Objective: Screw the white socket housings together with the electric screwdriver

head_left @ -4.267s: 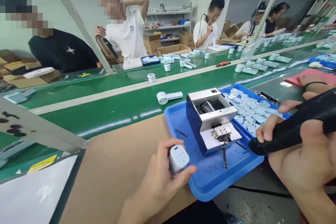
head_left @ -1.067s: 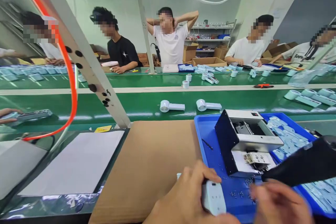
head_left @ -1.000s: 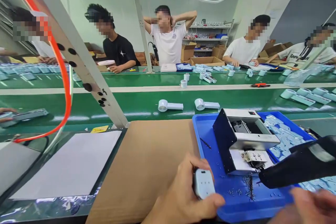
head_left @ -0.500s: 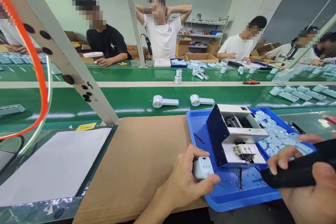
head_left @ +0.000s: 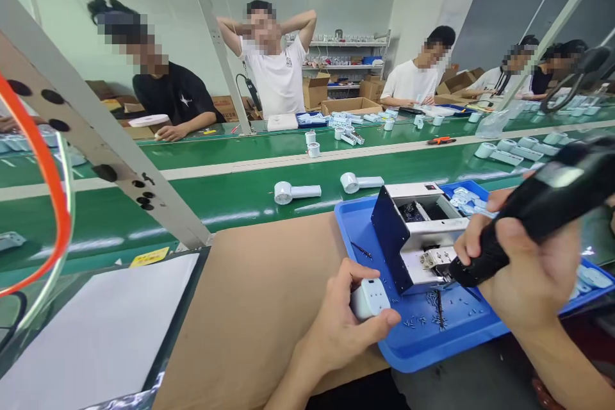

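Note:
My left hand point(head_left: 331, 327) grips a pale blue handheld fan point(head_left: 373, 298), its small-holed end facing up, above the cardboard and beside the blue tray point(head_left: 408, 362). What lies inside the palm is hidden. My right hand point(head_left: 528, 275) is wrapped round a black electric screwdriver point(head_left: 552, 195), slanted with its lower end at the front of a screw feeder point(head_left: 406, 240). Its tip is close to the feeder's metal outlet block point(head_left: 435, 259); whether they touch I cannot tell. Loose screws point(head_left: 438, 311) lie scattered in the tray.
Two pale blue fans point(head_left: 298, 193) lie on the green conveyor belt point(head_left: 230, 205). A second blue tray point(head_left: 596, 282) with pale covers sits at right. A slanted metal post point(head_left: 158, 186) and an orange hose point(head_left: 52, 186) stand left. Several people sit across the belt.
My right hand has brought the screwdriver leftward and tilted it, its lower end now at the screw feeder. My left hand still holds the fan. The view has turned slightly right.

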Available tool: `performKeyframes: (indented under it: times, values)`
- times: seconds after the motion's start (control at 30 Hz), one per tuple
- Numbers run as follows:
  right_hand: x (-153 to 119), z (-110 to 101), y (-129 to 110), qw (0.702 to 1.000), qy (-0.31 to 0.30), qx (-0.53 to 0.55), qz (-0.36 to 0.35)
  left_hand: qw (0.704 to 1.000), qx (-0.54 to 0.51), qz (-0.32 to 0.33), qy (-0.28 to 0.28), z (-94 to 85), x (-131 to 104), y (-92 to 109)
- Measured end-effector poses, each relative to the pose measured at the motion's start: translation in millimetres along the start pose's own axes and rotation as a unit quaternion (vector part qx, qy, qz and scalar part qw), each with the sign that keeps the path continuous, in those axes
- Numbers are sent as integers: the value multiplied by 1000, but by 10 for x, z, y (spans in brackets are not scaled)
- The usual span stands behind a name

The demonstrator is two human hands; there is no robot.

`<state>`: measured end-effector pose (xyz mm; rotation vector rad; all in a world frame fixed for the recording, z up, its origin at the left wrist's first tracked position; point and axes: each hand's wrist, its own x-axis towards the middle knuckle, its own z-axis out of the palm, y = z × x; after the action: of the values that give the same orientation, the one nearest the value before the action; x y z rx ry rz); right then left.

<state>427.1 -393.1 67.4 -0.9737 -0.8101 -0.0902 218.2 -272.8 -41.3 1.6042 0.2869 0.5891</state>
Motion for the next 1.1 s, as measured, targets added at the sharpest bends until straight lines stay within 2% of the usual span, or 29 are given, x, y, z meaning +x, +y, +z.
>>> performKeyframes:
  times: [0.13,0.2,0.27,0.4,0.57,0.83,0.97,1.1]
  values:
    - [-30,381,-402,999,35,31,-3,1000,4,12,10,-13,-28,-45]
    - [-63,586,-527,998,-7,54,14,999,3,23,26,-8,-44,-67]
    - [-122,769,-547,995,-37,93,7,999,-2,27,28,1,-54,-70]
    - [-248,996,-391,984,-20,176,-16,999,2,33,25,12,-47,-38]
    - [-276,1019,-270,980,-60,189,0,998,6,60,20,18,-39,-9]
    - [-299,1051,-313,967,-92,234,39,996,51,64,18,30,-38,29]
    - [-258,1000,-324,965,-130,218,65,995,76,55,24,42,-51,32]
    - [-235,929,-339,968,-161,183,60,996,78,47,17,46,-49,28]
